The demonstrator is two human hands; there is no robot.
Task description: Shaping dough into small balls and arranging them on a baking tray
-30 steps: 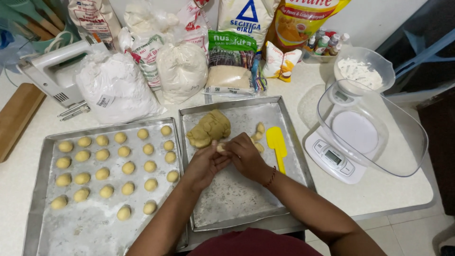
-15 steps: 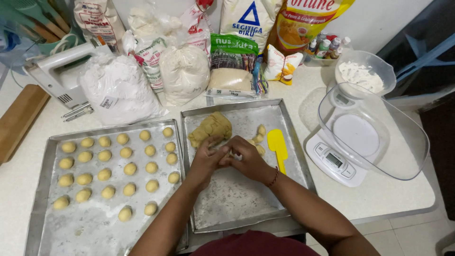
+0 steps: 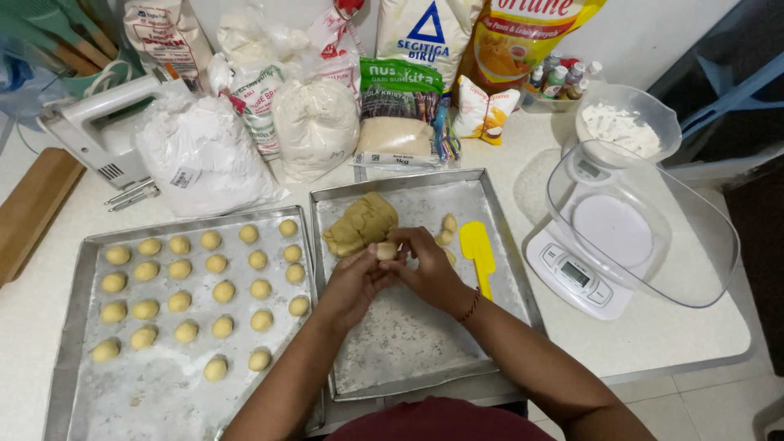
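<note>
**Dough balls fill one tray as the lump shrinks on the other**

A white worktop (image 3: 506, 155) crowded with baking supplies carries two metal trays side by side, with bags of flour and sugar (image 3: 314, 122) lined along its far edge and a hand mixer (image 3: 98, 122) at the far left corner. On the left tray (image 3: 77, 327), rows of small rolled dough balls (image 3: 216, 290) cover the far half and the middle, while the near edge shows only a dusting of flour. On the right tray (image 3: 506, 278), a lump of unshaped dough (image 3: 359, 224) sits in the far left corner, with a few finished pieces (image 3: 447, 222) just beside a yellow spatula (image 3: 478, 249) near the far right side.

Above the right tray, the left hand (image 3: 351, 286) and the right hand (image 3: 429, 273) meet, fingers curled around one small piece of dough (image 3: 386, 250) pinched between the fingertips of both, just near the lump. Neither hand rests on the tray.

Judging by how things lie, most of the shaping is done: more than two dozen balls are set down, and a modest lump remains to be portioned. A digital kitchen scale (image 3: 576, 273) with a clear bowl (image 3: 645, 229) stands at the worktop's right edge, untouched, with a second bowl of white powder (image 3: 625, 126) behind it.
</note>
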